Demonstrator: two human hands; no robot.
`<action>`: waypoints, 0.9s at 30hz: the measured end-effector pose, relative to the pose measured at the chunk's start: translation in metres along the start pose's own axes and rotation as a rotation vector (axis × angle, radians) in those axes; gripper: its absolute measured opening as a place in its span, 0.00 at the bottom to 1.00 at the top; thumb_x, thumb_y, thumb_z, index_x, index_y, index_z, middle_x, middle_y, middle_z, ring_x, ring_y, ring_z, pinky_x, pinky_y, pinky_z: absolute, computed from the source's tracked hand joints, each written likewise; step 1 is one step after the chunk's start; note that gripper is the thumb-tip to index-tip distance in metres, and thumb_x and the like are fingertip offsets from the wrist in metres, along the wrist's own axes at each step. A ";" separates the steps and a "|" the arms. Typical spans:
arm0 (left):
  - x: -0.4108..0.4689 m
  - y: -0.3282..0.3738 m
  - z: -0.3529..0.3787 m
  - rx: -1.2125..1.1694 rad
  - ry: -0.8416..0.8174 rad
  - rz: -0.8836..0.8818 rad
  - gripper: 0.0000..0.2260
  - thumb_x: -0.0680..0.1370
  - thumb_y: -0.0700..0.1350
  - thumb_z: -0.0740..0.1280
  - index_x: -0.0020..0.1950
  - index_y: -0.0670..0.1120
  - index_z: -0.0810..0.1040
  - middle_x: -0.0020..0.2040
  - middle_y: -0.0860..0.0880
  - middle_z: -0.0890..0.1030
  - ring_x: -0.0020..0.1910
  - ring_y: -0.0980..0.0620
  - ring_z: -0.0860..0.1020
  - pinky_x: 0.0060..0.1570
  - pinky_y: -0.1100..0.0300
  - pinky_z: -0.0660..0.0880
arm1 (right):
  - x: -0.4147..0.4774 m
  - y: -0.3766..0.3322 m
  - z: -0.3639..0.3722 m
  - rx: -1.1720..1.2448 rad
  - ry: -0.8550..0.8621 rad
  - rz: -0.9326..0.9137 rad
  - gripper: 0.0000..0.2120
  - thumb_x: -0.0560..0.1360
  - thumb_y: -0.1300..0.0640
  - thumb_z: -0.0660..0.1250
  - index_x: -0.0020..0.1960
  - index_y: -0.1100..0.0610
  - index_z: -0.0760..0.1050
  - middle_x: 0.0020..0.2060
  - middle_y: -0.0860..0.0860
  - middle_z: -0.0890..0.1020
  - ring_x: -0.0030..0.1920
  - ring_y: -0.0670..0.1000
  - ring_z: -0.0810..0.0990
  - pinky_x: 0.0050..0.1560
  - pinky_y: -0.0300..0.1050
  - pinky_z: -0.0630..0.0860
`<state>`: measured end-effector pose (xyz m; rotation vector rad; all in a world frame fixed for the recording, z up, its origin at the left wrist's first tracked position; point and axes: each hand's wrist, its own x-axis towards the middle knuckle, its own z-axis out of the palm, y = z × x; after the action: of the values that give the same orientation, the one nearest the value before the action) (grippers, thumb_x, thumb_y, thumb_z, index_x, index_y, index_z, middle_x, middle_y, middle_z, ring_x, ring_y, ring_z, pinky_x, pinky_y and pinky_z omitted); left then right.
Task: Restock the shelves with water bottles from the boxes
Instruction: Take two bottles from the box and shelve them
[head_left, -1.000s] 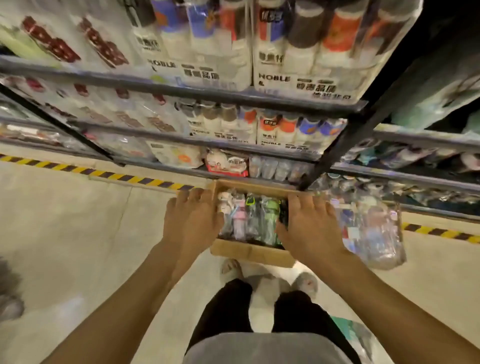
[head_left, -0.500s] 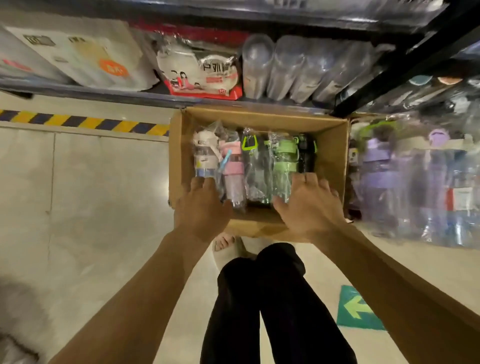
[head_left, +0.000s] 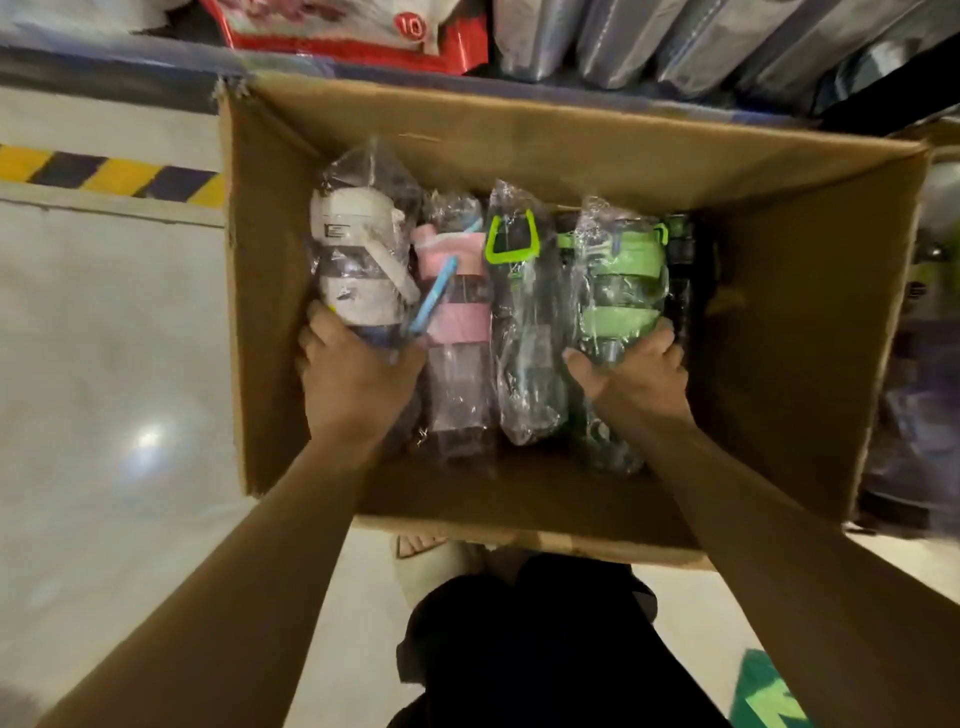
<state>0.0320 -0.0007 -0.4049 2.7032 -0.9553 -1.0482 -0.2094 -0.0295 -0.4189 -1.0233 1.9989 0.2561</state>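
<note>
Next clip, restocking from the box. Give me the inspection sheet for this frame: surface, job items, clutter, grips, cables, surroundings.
Surface: pale glossy floor, with light glare on it.
Job's things: open cardboard box holding plastic-wrapped bottles side by side: white bottle, pink bottle, dark bottle with green loop, green bottle.
Clutter: blurred wrapped goods right of the box.
Grips: left hand holds the white bottle's near end; right hand holds the green bottle's near end.
Cables: nothing seen.
Surroundings: shelf edge beyond the box, yellow-black floor tape, green floor arrow.
</note>
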 end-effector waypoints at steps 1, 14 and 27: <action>0.003 -0.003 0.004 -0.026 0.010 -0.008 0.51 0.71 0.58 0.79 0.82 0.44 0.52 0.78 0.40 0.64 0.77 0.37 0.63 0.76 0.42 0.63 | 0.006 0.001 0.004 0.014 0.018 -0.006 0.55 0.74 0.36 0.72 0.82 0.62 0.42 0.80 0.64 0.55 0.79 0.66 0.56 0.77 0.60 0.60; -0.008 -0.006 -0.023 -0.209 -0.049 -0.004 0.39 0.71 0.54 0.80 0.73 0.48 0.61 0.57 0.54 0.74 0.55 0.50 0.75 0.54 0.55 0.72 | -0.015 0.003 -0.032 0.159 -0.009 -0.048 0.33 0.75 0.49 0.76 0.68 0.61 0.60 0.56 0.54 0.75 0.61 0.58 0.77 0.53 0.48 0.76; -0.179 0.078 -0.231 -0.391 -0.101 0.185 0.34 0.63 0.57 0.77 0.65 0.58 0.66 0.48 0.63 0.81 0.48 0.61 0.82 0.43 0.58 0.78 | -0.253 -0.036 -0.216 0.538 0.161 -0.335 0.25 0.69 0.59 0.80 0.55 0.41 0.70 0.43 0.37 0.83 0.45 0.33 0.82 0.37 0.22 0.71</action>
<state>0.0360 0.0096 -0.1027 2.2231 -0.8846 -1.1977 -0.2361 -0.0196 -0.0859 -1.0185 1.8432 -0.5325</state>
